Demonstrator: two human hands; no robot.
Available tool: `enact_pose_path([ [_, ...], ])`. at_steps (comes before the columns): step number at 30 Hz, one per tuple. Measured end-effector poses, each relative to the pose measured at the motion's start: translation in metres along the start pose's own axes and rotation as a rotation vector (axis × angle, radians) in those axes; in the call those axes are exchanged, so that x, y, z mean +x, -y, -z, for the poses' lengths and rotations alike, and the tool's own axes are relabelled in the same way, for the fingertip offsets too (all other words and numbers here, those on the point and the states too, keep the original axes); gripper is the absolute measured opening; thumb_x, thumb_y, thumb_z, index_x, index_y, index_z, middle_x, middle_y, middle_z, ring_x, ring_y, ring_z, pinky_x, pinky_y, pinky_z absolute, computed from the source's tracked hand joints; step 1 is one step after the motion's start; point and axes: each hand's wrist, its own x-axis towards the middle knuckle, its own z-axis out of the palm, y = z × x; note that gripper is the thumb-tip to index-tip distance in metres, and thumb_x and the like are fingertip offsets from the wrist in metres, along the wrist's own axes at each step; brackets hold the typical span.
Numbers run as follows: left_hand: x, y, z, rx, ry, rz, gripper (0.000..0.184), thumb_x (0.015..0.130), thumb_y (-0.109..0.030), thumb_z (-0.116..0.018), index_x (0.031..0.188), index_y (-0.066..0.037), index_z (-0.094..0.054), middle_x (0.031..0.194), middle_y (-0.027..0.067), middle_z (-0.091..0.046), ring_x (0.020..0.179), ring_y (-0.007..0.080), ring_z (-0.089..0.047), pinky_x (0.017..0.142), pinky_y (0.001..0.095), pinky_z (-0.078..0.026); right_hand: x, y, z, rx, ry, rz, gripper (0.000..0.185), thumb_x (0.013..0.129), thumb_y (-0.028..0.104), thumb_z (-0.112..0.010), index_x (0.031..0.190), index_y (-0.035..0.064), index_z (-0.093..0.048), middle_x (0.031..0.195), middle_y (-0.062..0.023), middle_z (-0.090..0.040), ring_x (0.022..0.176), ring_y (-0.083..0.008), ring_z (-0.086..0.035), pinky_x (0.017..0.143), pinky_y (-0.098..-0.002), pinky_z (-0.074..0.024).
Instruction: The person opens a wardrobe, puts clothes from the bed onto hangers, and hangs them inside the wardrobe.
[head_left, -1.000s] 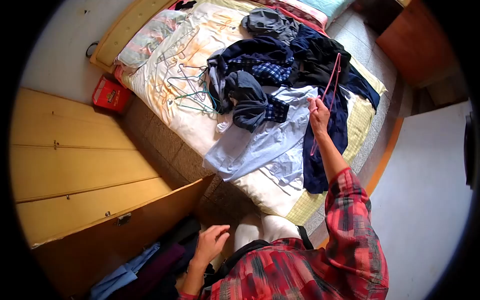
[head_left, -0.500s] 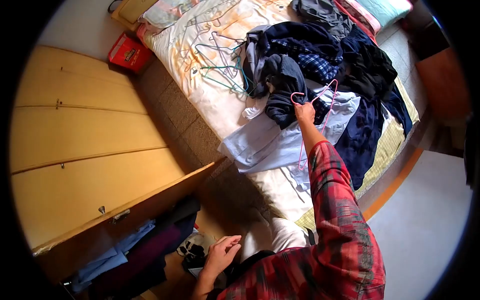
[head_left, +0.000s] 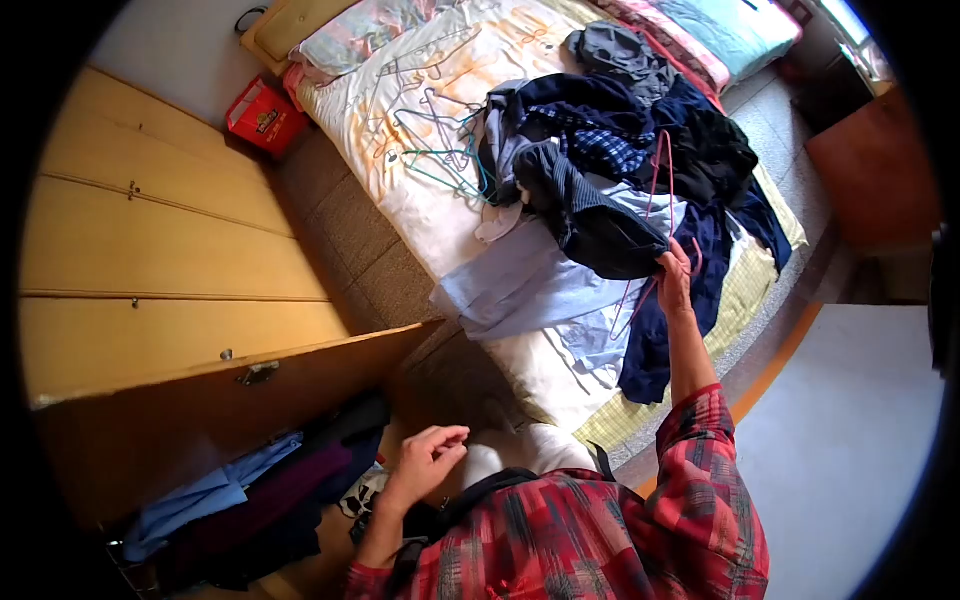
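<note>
My right hand is closed on a pink hanger and on the edge of a dark striped garment, which stretches leftwards from it over the bed. Beneath that garment lies a light blue shirt. Dark navy trousers hang by the bed's near edge, and a dark blue checked garment lies in the pile behind. Low in front of my body, my left hand is held with its fingers loosely bent and apart, touching no garment.
Several loose hangers lie on the bed. A red box stands by the wall. At the left is a yellow wardrobe, its open door beside hanging clothes. A white surface is at the right.
My right hand has moved right with the hanger and has taken hold of the dark striped garment, now pulled out towards the right. My left hand stays low. The view has shifted.
</note>
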Motion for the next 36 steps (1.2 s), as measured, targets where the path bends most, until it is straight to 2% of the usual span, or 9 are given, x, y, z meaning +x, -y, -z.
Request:
enact_pose_path([
  [3, -0.001, -0.005, 0.014, 0.02, 0.035, -0.053, 0.026, 0.083, -0.008, -0.062, 0.107, -0.002, -0.062, 0.095, 0.0058, -0.065, 0.085, 0.011, -0.061, 0.076, 0.0242, -0.049, -0.033, 0.073, -0.001, 0.032, 0.158, 0.163, 0.026, 0.076, 0.016, -0.053, 0.098, 0.0037, -0.057, 0.085, 0.0014, -0.059, 0.077, -0.0076, -0.054, 0.07, -0.0197, -0.0424],
  [5, -0.002, -0.013, 0.019, -0.049, 0.056, -0.062, 0.025, 0.084, -0.009, -0.061, 0.108, -0.002, -0.061, 0.095, 0.0046, -0.065, 0.085, 0.0095, -0.06, 0.077, 0.0239, -0.048, -0.054, 0.114, -0.002, -0.053, 0.14, 0.238, 0.019, 0.076, 0.013, -0.047, 0.089, 0.0023, -0.056, 0.078, 0.0005, -0.052, 0.072, -0.0089, -0.049, 0.069, -0.022, -0.0392],
  [9, 0.001, -0.016, 0.02, -0.169, 0.23, -0.083, 0.027, 0.086, -0.009, -0.059, 0.111, 0.001, -0.059, 0.098, 0.0051, -0.064, 0.091, 0.0101, -0.059, 0.082, 0.0237, -0.047, -0.088, 0.196, -0.021, -0.705, 0.276, 0.726, 0.023, 0.082, 0.018, -0.043, 0.081, -0.0022, -0.054, 0.087, -0.0087, -0.051, 0.077, -0.0149, -0.051, 0.071, -0.0261, -0.0403],
  [15, 0.005, -0.004, 0.011, -0.223, 0.46, -0.138, 0.029, 0.086, -0.01, -0.06, 0.113, 0.0, -0.057, 0.1, 0.0051, -0.063, 0.091, 0.0097, -0.058, 0.08, 0.0234, -0.047, -0.161, 0.285, -0.057, -0.29, 0.224, 0.528, 0.033, 0.085, 0.019, -0.042, 0.104, -0.0029, -0.056, 0.097, -0.0074, -0.058, 0.088, -0.0146, -0.055, 0.085, -0.027, -0.0413],
  [19, 0.008, 0.007, 0.003, -0.24, 0.561, -0.184, 0.03, 0.085, -0.011, -0.06, 0.114, -0.001, -0.057, 0.099, 0.0038, -0.063, 0.089, 0.009, -0.058, 0.079, 0.0228, -0.047, -0.22, 0.334, -0.067, -0.178, 0.178, 0.648, 0.035, 0.088, 0.018, -0.043, 0.112, -0.0036, -0.054, 0.105, -0.0087, -0.059, 0.098, -0.0153, -0.054, 0.091, -0.0287, -0.0405],
  [25, 0.011, 0.016, 0.004, -0.195, 0.682, -0.198, 0.032, 0.087, -0.016, -0.06, 0.115, -0.003, -0.057, 0.1, 0.0033, -0.062, 0.088, 0.0088, -0.058, 0.074, 0.0218, -0.047, -0.245, 0.351, -0.075, -0.72, 0.085, 0.579, 0.034, 0.088, 0.013, -0.042, 0.115, -0.0036, -0.054, 0.109, -0.0089, -0.059, 0.1, -0.015, -0.055, 0.09, -0.0259, -0.0401],
  [27, 0.011, 0.014, 0.004, -0.206, 0.701, -0.185, 0.033, 0.087, -0.018, -0.059, 0.116, -0.003, -0.056, 0.1, 0.0036, -0.062, 0.088, 0.0093, -0.058, 0.073, 0.0222, -0.047, -0.251, 0.362, -0.051, -0.67, 0.063, 0.638, 0.034, 0.088, 0.012, -0.043, 0.116, -0.0041, -0.054, 0.112, -0.0096, -0.058, 0.101, -0.0154, -0.055, 0.09, -0.0262, -0.0404],
  [31, 0.015, -0.003, 0.002, -0.376, 0.813, 0.069, 0.048, 0.093, -0.033, -0.05, 0.129, -0.003, -0.041, 0.113, 0.0127, -0.058, 0.098, 0.0205, -0.059, 0.078, 0.0341, -0.052, -0.257, 0.374, -0.037, -0.488, 0.103, 0.747, 0.04, 0.091, 0.024, -0.044, 0.121, -0.0024, -0.049, 0.12, -0.0126, -0.053, 0.109, -0.0205, -0.052, 0.096, -0.0316, -0.0385],
  [36, 0.031, -0.019, -0.022, -1.19, 0.882, 0.293, 0.08, 0.084, -0.065, -0.039, 0.133, -0.003, -0.033, 0.131, 0.0255, -0.042, 0.12, 0.0397, -0.044, 0.09, 0.0478, -0.045, -0.28, 0.379, -0.047, -0.672, -0.071, 1.003, 0.038, 0.092, 0.028, -0.045, 0.116, -0.0001, -0.05, 0.112, -0.0112, -0.054, 0.102, -0.0181, -0.054, 0.089, -0.0299, -0.042],
])
